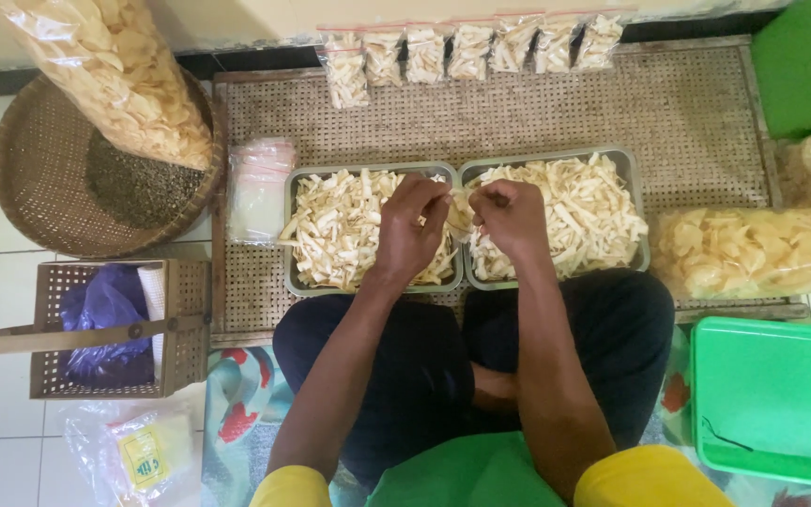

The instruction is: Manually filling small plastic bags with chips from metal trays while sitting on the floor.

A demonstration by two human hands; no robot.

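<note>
A: From my remote seat I look straight down on the left hand and the right hand, which meet over the seam between the two metal trays. Both are curled nearly closed, fingertips pinched on a small clear plastic bag held between them. I can't tell how full it is; the fingers hide most of it.

B: Where do the chips sit?

A: Pale chip strips fill the left tray and the right tray, side by side on a woven mat. A row of filled small bags stands along the mat's far edge, and a stack of empty bags lies just left of the left tray.

B: What worries you?

A: In my judgement the bag is the weak point. The grip is only a fingertip pinch on thin film, so if one side slips, the mouth could fold and strips could spill back into the trays or onto the mat. Pressing too hard could also snap the brittle pieces.

B: Anything near the elbows?

A: A green lidded box sits by the right knee and a small woven basket by the left. A wide elbow swing could knock either. The tall bag of crackers leaning in the round basket is well apart.
</note>
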